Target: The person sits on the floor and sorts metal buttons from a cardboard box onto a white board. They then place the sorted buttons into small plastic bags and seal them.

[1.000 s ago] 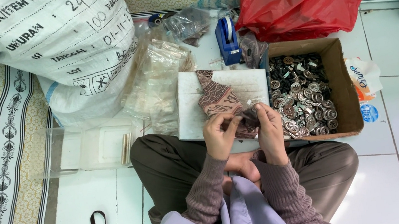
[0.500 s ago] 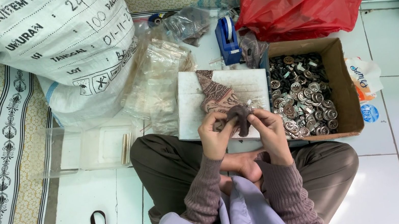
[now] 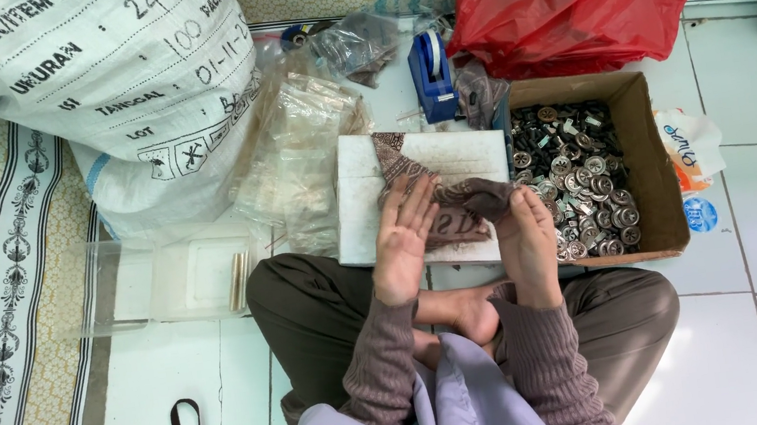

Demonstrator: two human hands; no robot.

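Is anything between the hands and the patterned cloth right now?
Nothing visible. Both the left hand and right hand already touch the cloth, which lies over the white board.
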